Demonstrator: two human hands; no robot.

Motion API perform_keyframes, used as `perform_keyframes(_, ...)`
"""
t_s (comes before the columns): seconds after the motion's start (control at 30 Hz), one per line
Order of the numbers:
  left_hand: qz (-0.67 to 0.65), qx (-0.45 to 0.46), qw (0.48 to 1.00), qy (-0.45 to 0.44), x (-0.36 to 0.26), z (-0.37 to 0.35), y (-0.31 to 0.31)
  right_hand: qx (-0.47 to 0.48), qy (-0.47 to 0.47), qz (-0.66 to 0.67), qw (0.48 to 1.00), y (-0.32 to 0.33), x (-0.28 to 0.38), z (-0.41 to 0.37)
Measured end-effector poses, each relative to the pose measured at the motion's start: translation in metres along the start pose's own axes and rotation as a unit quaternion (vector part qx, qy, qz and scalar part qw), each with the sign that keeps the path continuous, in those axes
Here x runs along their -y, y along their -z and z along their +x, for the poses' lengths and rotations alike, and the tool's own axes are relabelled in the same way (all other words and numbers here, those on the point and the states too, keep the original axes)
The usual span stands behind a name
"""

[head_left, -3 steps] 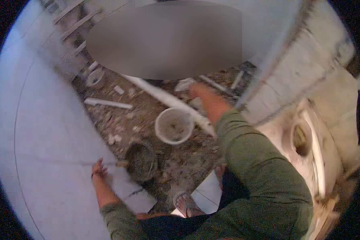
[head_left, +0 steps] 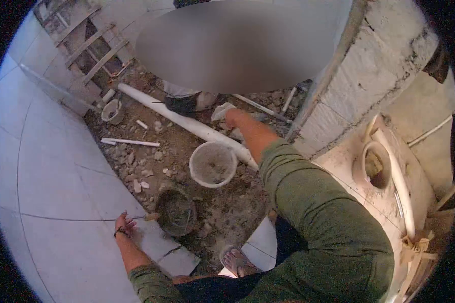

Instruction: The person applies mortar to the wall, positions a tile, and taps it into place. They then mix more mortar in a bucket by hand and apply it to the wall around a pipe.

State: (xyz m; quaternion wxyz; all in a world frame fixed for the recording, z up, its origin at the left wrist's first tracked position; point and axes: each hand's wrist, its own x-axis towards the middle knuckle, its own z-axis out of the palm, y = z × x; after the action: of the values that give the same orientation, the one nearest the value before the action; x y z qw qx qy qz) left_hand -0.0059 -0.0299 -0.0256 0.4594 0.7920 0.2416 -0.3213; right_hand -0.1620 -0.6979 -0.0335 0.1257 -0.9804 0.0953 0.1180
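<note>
On the left, my left hand (head_left: pixel 125 223) has its fingers apart against the pale tiled surface (head_left: pixel 60 192). A short wooden handle (head_left: pixel 150 216) lies just past its fingertips, by the rim of a dark bucket (head_left: pixel 176 212). My right arm reaches forward over the rubble, and my right hand (head_left: pixel 231 117) is closed on a whitish piece (head_left: pixel 221 111); its fingers are mostly hidden. Nearer to me, a white bucket (head_left: pixel 213 164) with grey material inside stands beside a long white pipe (head_left: pixel 187 126).
Thin white pipes (head_left: pixel 131 142) and a small bucket (head_left: pixel 112 111) lie on the broken ground. A wooden ladder-like frame (head_left: pixel 93 48) is at the back left. On the right are a rough wall edge (head_left: pixel 333 111) and a round opening (head_left: pixel 375 164). A blurred area hides the top centre.
The view has shifted slightly and is sharper, with the buckets and long pipe a little further left. Both hands keep much the same pose.
</note>
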Motion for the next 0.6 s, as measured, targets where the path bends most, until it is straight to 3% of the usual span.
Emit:
perform_keyframes(0.03, -0.019, 0.039, 0.999, 0.005, 0.029, 0.018, -0.058, 0.018, -0.028, -0.017, 0.999, 0.001, -0.008, 0.005)
perform_keyframes(0.07, -0.001, 0.009, 1.0, 0.002, 0.025, 0.006, -0.013, 0.016, -0.027, -0.01, 0.999, -0.008, -0.01, 0.02)
perform_keyframes(0.13, 0.12, -0.108, 0.986, -0.039, 0.02, -0.002, -0.004, 0.024, -0.035, -0.021, 0.999, -0.021, -0.005, 0.039)
perform_keyframes(0.17, 0.033, -0.118, 0.992, 0.002, 0.009, -0.011, 0.011, 0.032, -0.036, -0.025, 0.999, -0.022, 0.0, 0.048)
perform_keyframes(0.23, 0.082, -0.069, 0.994, -0.009, 0.012, -0.004, 0.01, 0.072, -0.042, -0.05, 0.995, -0.034, -0.003, 0.059)
perform_keyframes(0.3, 0.011, -0.06, 0.996, 0.06, 0.002, -0.032, -0.011, 0.132, -0.043, -0.063, 0.988, -0.045, -0.017, 0.083)
perform_keyframes(0.4, -0.02, -0.063, 0.997, 0.034, -0.004, -0.049, -0.035, -0.02, -0.048, 0.087, 0.995, -0.043, -0.015, 0.056)
perform_keyframes(0.5, 0.049, -0.104, 0.993, 0.021, -0.001, -0.038, -0.028, 0.028, -0.068, 0.091, 0.993, -0.029, -0.008, 0.045)
perform_keyframes(0.6, 0.083, -0.085, 0.993, 0.019, 0.005, -0.008, -0.02, 0.053, -0.08, 0.112, 0.989, -0.017, -0.003, 0.041)
